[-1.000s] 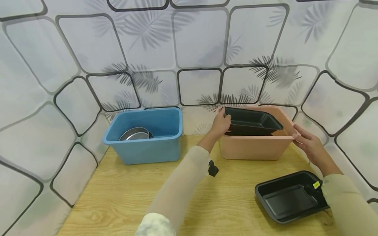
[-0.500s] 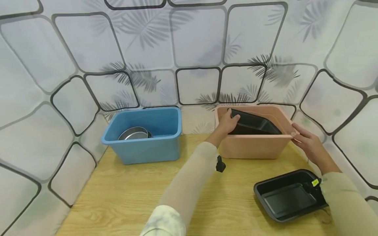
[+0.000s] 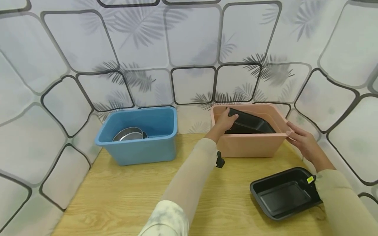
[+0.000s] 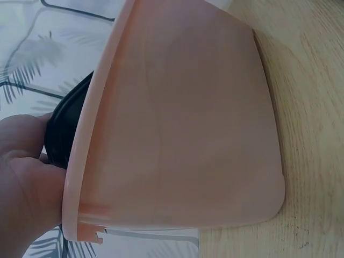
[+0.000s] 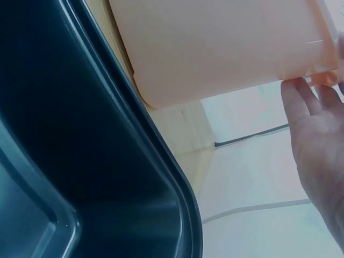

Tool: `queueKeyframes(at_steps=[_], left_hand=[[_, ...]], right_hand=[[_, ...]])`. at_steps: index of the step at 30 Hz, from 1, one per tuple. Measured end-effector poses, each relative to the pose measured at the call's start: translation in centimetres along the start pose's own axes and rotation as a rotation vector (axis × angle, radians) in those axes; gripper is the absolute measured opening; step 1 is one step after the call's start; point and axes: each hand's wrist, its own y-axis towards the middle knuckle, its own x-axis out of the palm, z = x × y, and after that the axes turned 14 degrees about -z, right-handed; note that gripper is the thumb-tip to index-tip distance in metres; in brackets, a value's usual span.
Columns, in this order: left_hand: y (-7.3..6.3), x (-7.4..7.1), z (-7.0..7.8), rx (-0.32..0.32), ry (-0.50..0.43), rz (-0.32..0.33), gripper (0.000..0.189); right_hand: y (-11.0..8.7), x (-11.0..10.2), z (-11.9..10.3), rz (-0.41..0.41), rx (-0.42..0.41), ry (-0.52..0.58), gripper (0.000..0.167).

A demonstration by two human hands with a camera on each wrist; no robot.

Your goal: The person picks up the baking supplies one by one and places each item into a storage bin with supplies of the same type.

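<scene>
My left hand (image 3: 224, 122) grips the left end of a black rectangular baking pan (image 3: 251, 125) inside the peach plastic bin (image 3: 245, 146). That pan sits tilted, left end higher, its lower part hidden behind the bin's front wall. In the left wrist view, thumb and fingers (image 4: 24, 172) are around the pan's dark edge, just above the bin's rim. My right hand (image 3: 304, 141) holds the bin's right rim, thumb on top and fingers beneath. A second black baking pan (image 3: 284, 193) lies on the table below my right forearm, filling the left of the right wrist view.
On the left stands a blue plastic bin (image 3: 144, 152) with round metal pans (image 3: 128, 134) inside. Both bins stand on the wooden table (image 3: 118, 196) close to the patterned cloth wall (image 3: 192, 39). A side wall of the same cloth runs near my right arm.
My left hand has lowered the black baking pan deeper into the peach bin, and the pan has tilted. My right hand keeps its hold on the rim. The head view has shifted slightly.
</scene>
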Motion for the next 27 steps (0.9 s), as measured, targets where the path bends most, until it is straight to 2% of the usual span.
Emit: queueKeyframes(at_steps=[6, 12, 16, 19, 27], left_hand=[[0.25, -0.28, -0.64, 0.003, -0.069, 0.010, 0.070], [0.11, -0.22, -0.42, -0.001, -0.119, 0.044, 0.069], [0.02, -0.33, -0.31, 0.000, -0.098, 0.007, 0.071], [0.07, -0.38, -0.33, 0.000, -0.089, -0.053, 0.072], [0.07, -0.28, -0.16, -0.048, -0.002, -0.167, 0.072]], right_hand=[[0.09, 0.05, 0.21, -0.002, -0.009, 0.034, 0.065], [-0.03, 0.21, 0.05, 0.003, -0.022, 0.058, 0.065], [-0.03, 0.14, 0.09, 0.001, -0.023, 0.054, 0.066], [-0.03, 0.08, 0.07, 0.003, -0.016, 0.042, 0.066], [0.08, 0.09, -0.05, 0.023, 0.006, 0.039, 0.066]])
